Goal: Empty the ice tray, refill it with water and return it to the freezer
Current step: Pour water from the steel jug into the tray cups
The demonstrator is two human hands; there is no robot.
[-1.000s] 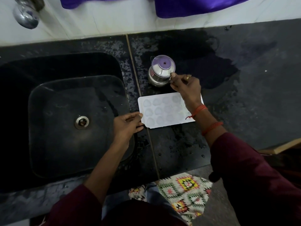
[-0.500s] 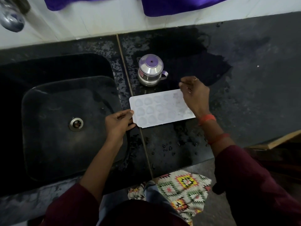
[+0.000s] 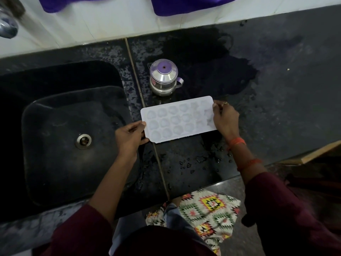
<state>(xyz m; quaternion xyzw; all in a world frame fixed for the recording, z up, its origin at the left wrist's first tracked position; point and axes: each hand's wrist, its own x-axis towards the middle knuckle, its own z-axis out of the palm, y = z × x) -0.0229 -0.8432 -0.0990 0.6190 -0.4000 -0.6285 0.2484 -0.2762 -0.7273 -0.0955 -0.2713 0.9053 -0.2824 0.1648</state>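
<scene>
A person stands at a dark stone counter (image 3: 276, 89), both hands on a white ice tray (image 3: 178, 120) lying flat just right of the black sink (image 3: 60, 145). The left hand (image 3: 130, 138) pinches the tray's left end, thumb on top. The right hand (image 3: 224, 118) grips the right end, fingers curled over the edge. A small steel pot (image 3: 164, 78) with a purple-topped lid stands just behind the tray. Water droplets (image 3: 193, 163) speckle the counter in front.
</scene>
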